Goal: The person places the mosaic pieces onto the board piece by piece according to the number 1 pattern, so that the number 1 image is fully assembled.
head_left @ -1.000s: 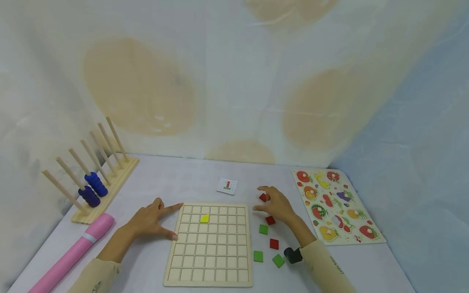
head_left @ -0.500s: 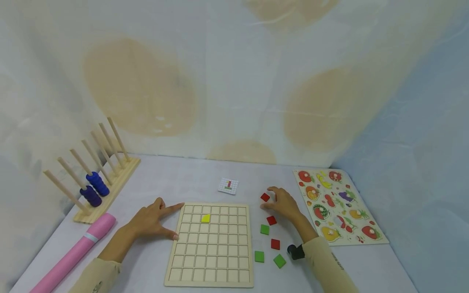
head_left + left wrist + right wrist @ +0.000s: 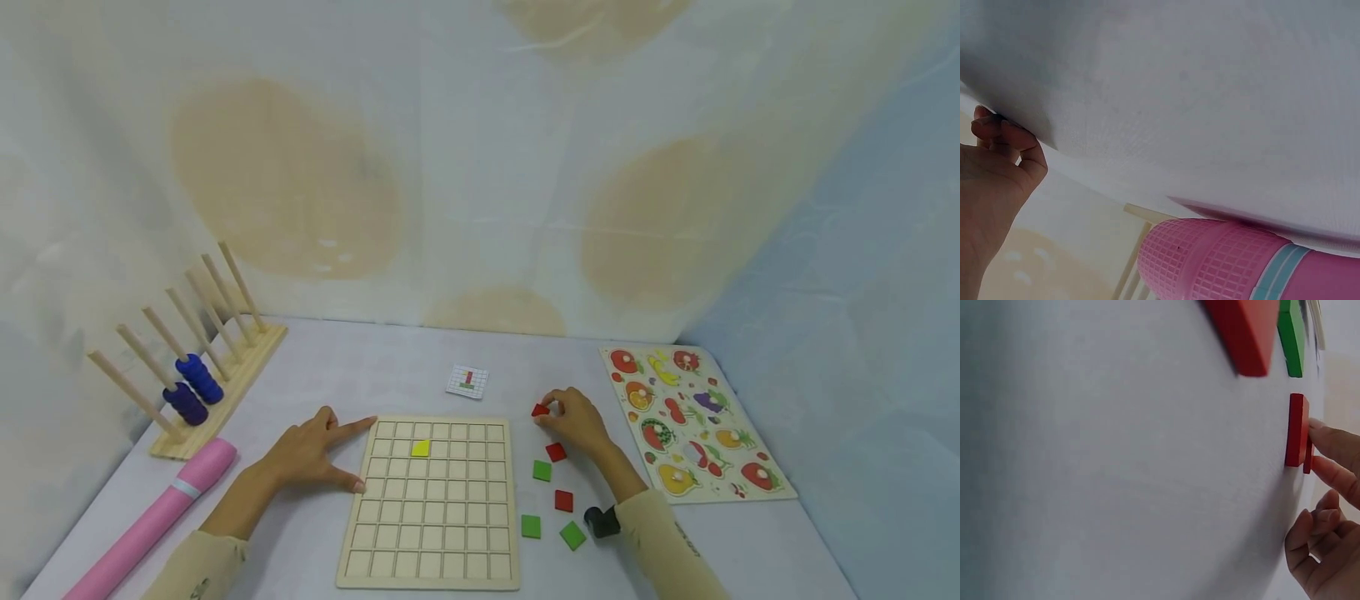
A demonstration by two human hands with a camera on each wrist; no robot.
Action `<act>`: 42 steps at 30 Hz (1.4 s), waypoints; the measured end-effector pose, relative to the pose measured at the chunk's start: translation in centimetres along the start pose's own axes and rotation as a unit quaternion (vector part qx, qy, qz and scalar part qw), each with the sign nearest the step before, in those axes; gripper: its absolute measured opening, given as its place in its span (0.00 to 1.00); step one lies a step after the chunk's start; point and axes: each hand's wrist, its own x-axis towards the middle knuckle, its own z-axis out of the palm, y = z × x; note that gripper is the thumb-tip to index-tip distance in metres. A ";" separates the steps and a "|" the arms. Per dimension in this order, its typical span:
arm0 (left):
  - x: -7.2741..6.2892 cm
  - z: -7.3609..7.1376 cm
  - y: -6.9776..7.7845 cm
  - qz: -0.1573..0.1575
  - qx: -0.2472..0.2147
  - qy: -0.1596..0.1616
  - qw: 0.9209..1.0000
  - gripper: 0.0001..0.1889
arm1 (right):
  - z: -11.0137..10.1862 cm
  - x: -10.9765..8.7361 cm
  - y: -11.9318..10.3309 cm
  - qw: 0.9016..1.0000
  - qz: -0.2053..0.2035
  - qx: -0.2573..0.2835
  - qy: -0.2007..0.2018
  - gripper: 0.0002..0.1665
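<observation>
A square wooden grid board (image 3: 431, 517) lies on the white table with one yellow tile (image 3: 420, 448) in its upper part. My left hand (image 3: 303, 450) rests at the board's left side, thumb and forefinger spread and touching its edge. In the left wrist view the other fingers of the left hand (image 3: 1007, 147) are bent at the tabletop. My right hand (image 3: 576, 418) pinches a red square tile (image 3: 539, 410) between thumb and forefinger, right of the board's top corner. The right wrist view shows its fingers at that tile, behind another red tile (image 3: 1296, 428).
Red and green tiles (image 3: 542, 471) lie right of the board, beside a black object (image 3: 602, 522) by the right sleeve. A small pattern card (image 3: 467, 382) sits behind the board. A fruit puzzle (image 3: 697, 429) lies right; a peg stand (image 3: 225, 387) and pink roll (image 3: 153, 525) stand left.
My right hand has moved back slightly, then forward to the farthest red tile, and its thumb and forefinger have closed on it. The left hand stays at the board's edge.
</observation>
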 end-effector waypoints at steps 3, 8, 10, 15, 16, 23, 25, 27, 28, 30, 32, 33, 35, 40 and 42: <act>0.0 0.0 0.0 -0.002 -0.001 -0.003 1.000 0.56 | 0.2 -0.2 0.0 1.000 0.000 -0.002 0.012 0.15; 0.0 0.2 -0.2 -0.003 -0.002 -0.005 1.000 0.56 | 0.6 -0.6 -0.3 1.000 -0.012 -0.001 0.027 0.14; 0.0 0.3 -0.2 -0.002 0.000 -0.004 1.000 0.56 | 0.6 -0.8 -0.6 0.999 -0.023 0.015 0.030 0.14; 0.0 0.3 -0.4 0.001 0.005 -0.002 1.000 0.56 | 0.5 -1.4 -1.9 0.994 -0.054 0.098 0.020 0.12; 0.0 0.3 -0.4 0.002 0.005 -0.002 1.000 0.56 | 0.5 -1.5 -2.1 0.992 -0.058 0.114 0.013 0.12; -0.1 0.2 -0.3 0.004 0.004 -0.001 1.000 0.55 | 0.8 -2.1 -3.6 0.977 -0.105 0.184 -0.033 0.11; -0.1 0.2 -0.3 0.005 0.003 0.000 1.000 0.55 | 1.0 -2.2 -3.9 0.973 -0.123 0.189 -0.040 0.11; -0.1 0.2 -0.2 0.005 0.002 0.001 1.000 0.55 | 1.4 -2.3 -4.3 0.971 -0.137 0.192 -0.047 0.11; -0.1 0.2 -0.2 0.005 0.001 0.001 1.000 0.55 | 1.5 -2.4 -4.6 0.969 -0.145 0.194 -0.051 0.12; 0.0 0.2 -0.1 0.005 0.000 0.002 1.000 0.55 | 1.9 -2.5 -5.1 0.967 -0.152 0.197 -0.059 0.12; 0.0 0.1 -0.1 0.005 -0.001 0.002 1.000 0.55 | 2.3 -2.6 -5.5 0.965 -0.163 0.195 -0.068 0.12; 0.0 0.1 -0.1 0.004 -0.002 0.002 1.000 0.55 | 2.5 -2.6 -5.8 0.964 -0.169 0.193 -0.073 0.12; 0.0 0.1 -0.1 0.003 -0.002 0.002 1.000 0.55 | 2.9 -2.6 -6.2 0.962 -0.180 0.188 -0.080 0.12; 0.1 0.1 -0.2 0.003 0.000 0.001 1.000 0.55 | 3.4 -2.7 -7.5 0.962 -0.194 0.167 -0.091 0.12; 0.1 0.2 -0.2 0.003 0.000 0.001 1.000 0.56 | 3.4 -2.8 -8.1 0.964 -0.192 0.160 -0.095 0.12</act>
